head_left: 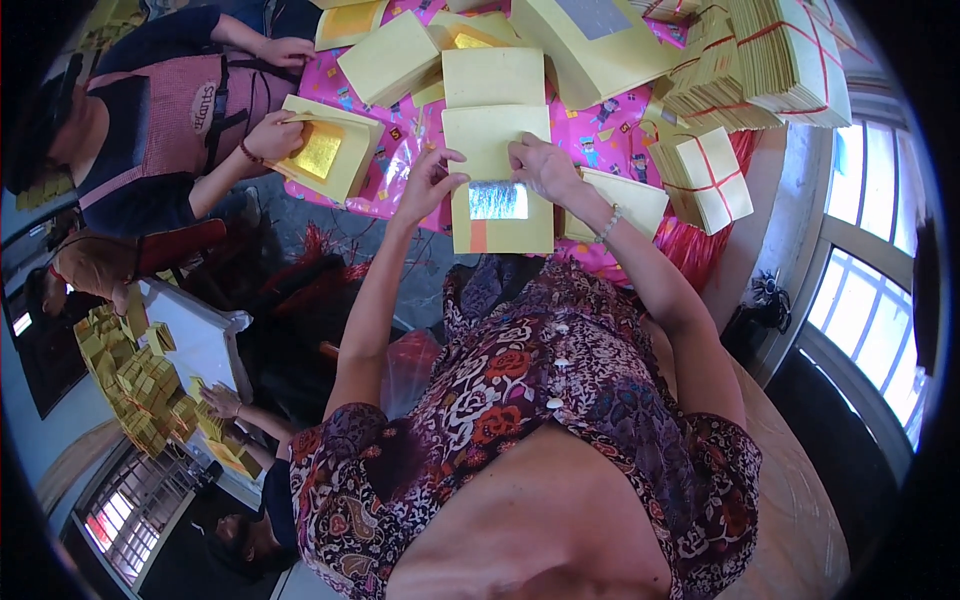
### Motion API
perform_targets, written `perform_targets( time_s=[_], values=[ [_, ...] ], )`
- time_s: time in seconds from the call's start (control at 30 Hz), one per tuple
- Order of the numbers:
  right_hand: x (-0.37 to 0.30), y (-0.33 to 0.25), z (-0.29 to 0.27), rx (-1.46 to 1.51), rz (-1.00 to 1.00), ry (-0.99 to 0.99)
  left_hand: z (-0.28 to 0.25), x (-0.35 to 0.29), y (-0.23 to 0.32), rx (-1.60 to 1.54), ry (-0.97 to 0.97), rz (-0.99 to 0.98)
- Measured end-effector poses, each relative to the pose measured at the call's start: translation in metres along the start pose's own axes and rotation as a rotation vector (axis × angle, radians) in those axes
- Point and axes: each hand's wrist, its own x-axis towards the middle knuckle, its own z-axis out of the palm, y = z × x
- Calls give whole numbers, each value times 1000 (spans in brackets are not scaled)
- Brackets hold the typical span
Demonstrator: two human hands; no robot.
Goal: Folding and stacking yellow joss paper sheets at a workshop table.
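In front of me lies a yellow paper sheet (pixel 478 135), its near edge meeting a second sheet that bears a shiny silver foil patch (pixel 498 202) and an orange-red strip. My right hand (pixel 543 168) has its fingers bent and closed at the right edge of the upper sheet, just above the foil. At the left edge, my left hand (pixel 432 182) holds its thumb and forefinger apart, close to the paper. Beyond both sheets sits a yellow paper stack (pixel 493 78).
A pink patterned cover (pixel 590 140) lies over the table. Red-tied paper bundles (pixel 703 180) stand on the right, beside a large paper stack (pixel 600 50). At left, a co-worker in a pink apron handles a gold-foil paper stack (pixel 325 150). Another person works at a white table (pixel 190 325).
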Motion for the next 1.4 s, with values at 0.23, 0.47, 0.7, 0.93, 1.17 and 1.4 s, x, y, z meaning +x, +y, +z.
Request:
perform_targets(
  time_s=[0.23, 0.47, 0.7, 0.93, 1.17, 1.4],
  values=[
    [-5, 2, 2, 32, -52, 33, 2, -7, -2, -125, 17, -120],
    [-8, 9, -3, 94, -141, 80, -2, -2, 4, -163, 38, -224],
    [-15, 13, -8, 108, -69, 150, -5, -2, 0, -166, 70, -240],
    [-13, 26, -2, 145, 38, 121, -5, 0, -5, -179, 64, -236],
    [-5, 19, 0, 82, 126, 121, -8, 1, -8, -184, 65, -217],
    [-10, 11, -6, -12, 32, 112, -1, -2, -4, -136, 176, -193]
  ],
)
